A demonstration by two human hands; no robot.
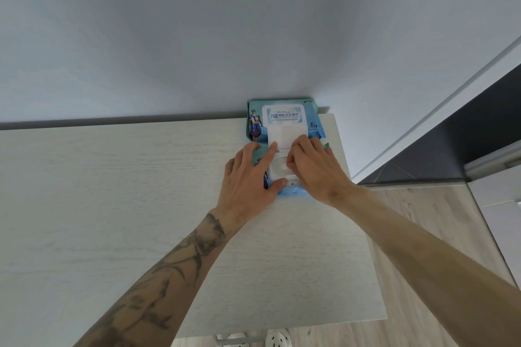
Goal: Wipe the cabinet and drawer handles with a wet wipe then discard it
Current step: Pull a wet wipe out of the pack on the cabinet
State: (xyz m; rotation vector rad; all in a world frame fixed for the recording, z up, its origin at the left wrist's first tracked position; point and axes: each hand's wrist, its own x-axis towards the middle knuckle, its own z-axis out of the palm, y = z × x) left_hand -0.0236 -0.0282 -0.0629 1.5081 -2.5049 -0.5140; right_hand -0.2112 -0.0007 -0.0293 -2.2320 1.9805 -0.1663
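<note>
A blue pack of wet wipes (283,117) lies at the back right corner of the pale wood cabinet top (141,191), against the wall. Its white flip lid (282,134) stands open. My left hand (249,175) lies flat on the pack, index finger on the lid and thumb at the pack's near edge. My right hand (313,166) reaches over the oval opening (279,167), fingers curled and pinching at the white wipe there. No cabinet or drawer handles show in this view.
A pale blue wall (253,22) rises behind the cabinet. To the right run a white door frame (423,121) and a dark panel (465,127), with wood floor (417,220) below. White shoes (277,339) show at the bottom edge.
</note>
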